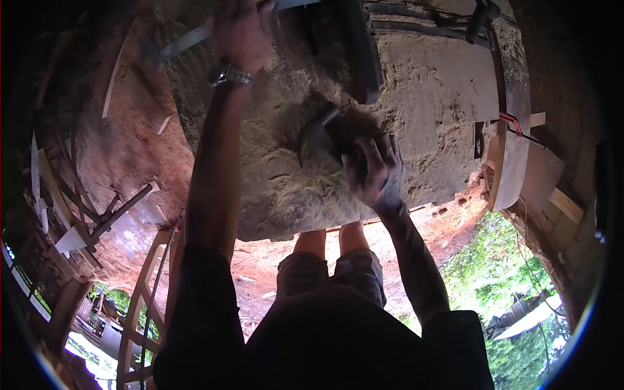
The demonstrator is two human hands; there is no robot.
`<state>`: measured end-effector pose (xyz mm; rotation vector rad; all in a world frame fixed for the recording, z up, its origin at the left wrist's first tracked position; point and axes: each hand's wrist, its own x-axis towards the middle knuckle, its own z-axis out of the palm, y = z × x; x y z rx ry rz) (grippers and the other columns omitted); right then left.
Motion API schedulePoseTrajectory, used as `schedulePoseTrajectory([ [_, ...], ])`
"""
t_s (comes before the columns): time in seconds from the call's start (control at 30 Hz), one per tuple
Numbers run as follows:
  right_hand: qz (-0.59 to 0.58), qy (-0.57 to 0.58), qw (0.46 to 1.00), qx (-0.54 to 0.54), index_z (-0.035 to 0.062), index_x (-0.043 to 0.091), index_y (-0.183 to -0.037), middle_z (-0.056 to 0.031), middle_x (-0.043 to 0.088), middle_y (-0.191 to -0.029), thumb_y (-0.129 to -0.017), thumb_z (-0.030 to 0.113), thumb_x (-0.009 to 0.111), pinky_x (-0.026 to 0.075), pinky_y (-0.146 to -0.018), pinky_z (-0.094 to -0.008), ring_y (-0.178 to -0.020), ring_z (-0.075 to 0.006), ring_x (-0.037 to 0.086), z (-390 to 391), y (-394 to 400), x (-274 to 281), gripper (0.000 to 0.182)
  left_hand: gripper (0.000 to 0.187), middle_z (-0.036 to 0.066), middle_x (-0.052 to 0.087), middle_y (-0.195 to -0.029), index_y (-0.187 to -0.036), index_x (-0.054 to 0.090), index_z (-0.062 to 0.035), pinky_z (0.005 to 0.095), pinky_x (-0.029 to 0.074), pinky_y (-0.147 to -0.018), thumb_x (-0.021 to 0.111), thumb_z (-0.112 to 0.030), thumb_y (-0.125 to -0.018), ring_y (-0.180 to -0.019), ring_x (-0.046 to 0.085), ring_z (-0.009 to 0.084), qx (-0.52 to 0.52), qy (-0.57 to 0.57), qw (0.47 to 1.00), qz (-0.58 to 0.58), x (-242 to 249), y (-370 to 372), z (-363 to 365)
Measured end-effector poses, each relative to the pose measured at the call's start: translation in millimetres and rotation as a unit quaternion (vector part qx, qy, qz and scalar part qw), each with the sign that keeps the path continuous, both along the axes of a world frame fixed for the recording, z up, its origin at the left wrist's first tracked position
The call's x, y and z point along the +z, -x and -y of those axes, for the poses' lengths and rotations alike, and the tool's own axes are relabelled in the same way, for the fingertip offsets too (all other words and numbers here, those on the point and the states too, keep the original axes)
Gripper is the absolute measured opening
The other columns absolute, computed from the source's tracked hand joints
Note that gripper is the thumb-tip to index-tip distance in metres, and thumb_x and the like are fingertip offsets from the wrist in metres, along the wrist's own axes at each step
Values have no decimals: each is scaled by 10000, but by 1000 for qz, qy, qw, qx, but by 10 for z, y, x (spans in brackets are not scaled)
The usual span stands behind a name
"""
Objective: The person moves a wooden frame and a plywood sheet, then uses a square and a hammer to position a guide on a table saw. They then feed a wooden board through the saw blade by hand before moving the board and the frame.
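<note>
My left hand [244,39], a watch on its wrist, is at the top over the workbench [429,97]. It is closed around a pale flat strip [188,42] that runs slantwise under it; some fingertips are cut off by the frame edge. Lower down, my right hand [376,170] has its fingers curled around a dark tool with a curved, pointed head [316,133]. Motion blur and shadow hide the tool's handle. Just beyond that head lies the end of a long dark bar [365,71] on the dusty bench.
Sawdust covers the worn benchtop. Dark metal bars [429,29] lie at its upper right, and a red-handled item [511,122] sits at the right edge. Wood offcuts [71,227] are piled at left, near a wooden ladder-like frame [146,299].
</note>
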<state>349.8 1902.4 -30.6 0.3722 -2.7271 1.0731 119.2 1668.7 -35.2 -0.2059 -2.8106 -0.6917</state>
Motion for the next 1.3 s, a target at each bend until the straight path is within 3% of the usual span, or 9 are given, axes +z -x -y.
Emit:
schedulePoseTrajectory([
  [0.1, 42, -22, 999, 0, 4, 551, -1117, -216, 573, -907, -810, 149, 703, 436, -642, -499, -748, -388, 555, 8, 26, 57, 372, 114, 143, 612, -977, -955, 624, -89, 505, 414, -824, 614, -197, -922, -939, 576, 375, -16, 19, 993, -112, -71, -32, -156],
  [0.33, -1, -16, 1000, 11, 40, 441, -1265, -211, 571, -922, -829, 152, 711, 418, -622, -496, -737, -375, 552, -20, 10, -41, 525, 100, 125, 593, -936, -944, 621, -94, 480, 408, -812, 603, -191, -925, -929, 576, 355, 4, 17, 990, -139, -93, -32, -246],
  [0.47, -4, -20, 1000, 9, 29, 468, -1237, -214, 570, -922, -829, 165, 710, 421, -632, -495, -744, -369, 555, -20, 9, -64, 495, 98, 125, 586, -932, -948, 623, -100, 476, 404, -804, 596, -193, -930, -924, 571, 346, 1, 20, 988, -150, -71, -9, -257],
  [0.7, 57, -35, 998, 4, 4, 603, -1051, -196, 588, -946, -809, 237, 725, 454, -704, -478, -816, -363, 576, 0, 19, 20, 357, 97, 133, 573, -938, -959, 625, -106, 496, 402, -802, 596, -194, -928, -921, 562, 360, 5, 31, 988, -153, -85, -13, -245],
  [0.9, 94, -103, 987, 84, -9, 615, -1115, -179, 607, -975, -792, 228, 737, 486, -751, -477, -882, -376, 608, 64, 48, 176, 419, 93, 139, 562, -956, -967, 625, -112, 506, 402, -802, 609, -178, -904, -934, 554, 369, -1, 26, 986, -165, -117, -16, -218],
  [1.0, 112, -68, 988, 80, -18, 613, -1125, -178, 611, -986, -788, 199, 732, 494, -756, -474, -891, -384, 613, 88, 13, 81, 418, 103, 137, 559, -964, -972, 629, -117, 503, 399, -800, 617, -172, -886, -934, 553, 367, -8, 20, 985, -172, -127, -11, -200],
  [1.03, 119, -47, 988, 87, -28, 568, -1113, -227, 604, -965, -758, 109, 753, 518, -790, -491, -877, -438, 609, 107, 61, 134, 424, 103, 137, 558, -962, -971, 630, -118, 501, 399, -799, 617, -172, -885, -933, 553, 366, -7, 19, 985, -170, -134, -9, -197],
  [1.3, 118, -67, 986, 93, -33, 559, -1121, -252, 608, -1003, -755, 125, 759, 532, -810, -503, -911, -461, 614, 136, 155, 198, 447, 84, 130, 559, -946, -948, 630, -125, 502, 394, -787, 622, -183, -886, -905, 556, 362, -9, 10, 986, -165, -128, -21, -187],
])
